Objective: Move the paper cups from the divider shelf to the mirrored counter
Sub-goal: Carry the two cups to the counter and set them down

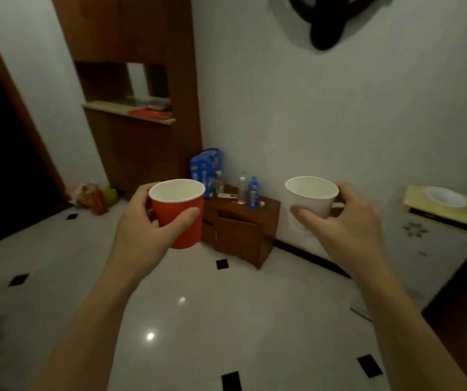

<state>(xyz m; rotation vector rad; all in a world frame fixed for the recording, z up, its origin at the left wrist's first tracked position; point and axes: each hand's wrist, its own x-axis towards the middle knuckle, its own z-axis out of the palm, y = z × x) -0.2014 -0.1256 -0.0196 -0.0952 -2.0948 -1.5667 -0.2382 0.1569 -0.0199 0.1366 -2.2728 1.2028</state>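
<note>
Tiled floor [198,320] below, the left hand [136,221] grips the red cup [170,210] and the right hand [350,224] the white cup [314,198] by their sides, upright, apparently mid-carry toward the mirrored table [130,112]

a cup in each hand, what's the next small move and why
Probably carry both cups ahead and left toward the counter below the mirror. The left hand grips the red cup, the right hand the white cup, both upright in mid-air above the floor, and neither is near the counter yet.
</note>
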